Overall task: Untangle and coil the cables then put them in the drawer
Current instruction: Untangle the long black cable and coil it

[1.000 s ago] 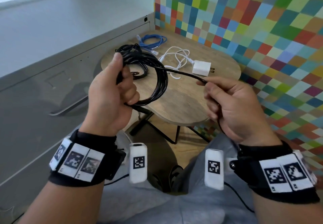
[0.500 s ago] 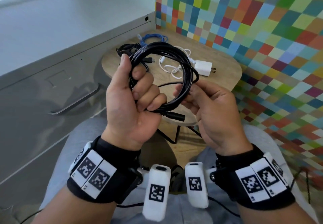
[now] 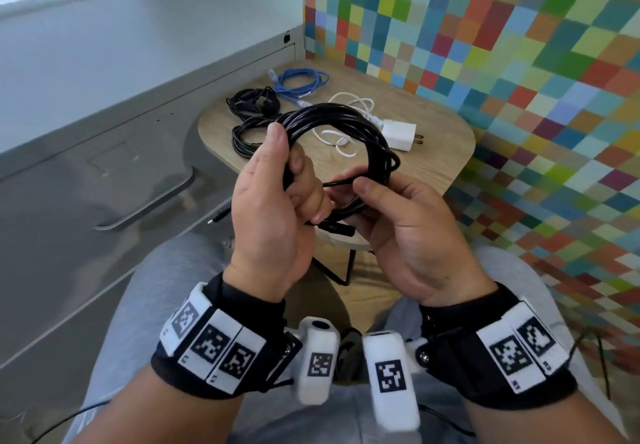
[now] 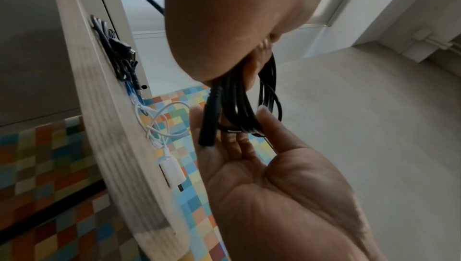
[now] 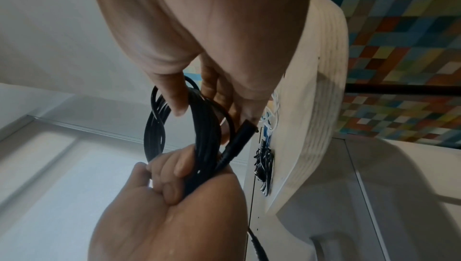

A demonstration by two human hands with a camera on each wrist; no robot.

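Observation:
A black cable wound into a coil hangs above the table's near edge, between both hands. My left hand grips the coil's left side, thumb up along the loops. My right hand pinches the lower right of the coil, thumb on top and fingers beneath. The cable's barrel connector sticks out below my left fingers. In the left wrist view the black cable runs from my left hand into the right hand's fingers. The right wrist view shows the black cable between both hands.
The small round wooden table holds a blue cable, two black cable bundles and a white cable with its charger. A grey cabinet's shut drawer with its handle stands to the left. A coloured checked wall is on the right.
My right hand, which held a strand stretched out to the right, has come in to the coil. Both hands hold the coil together, nearer my body.

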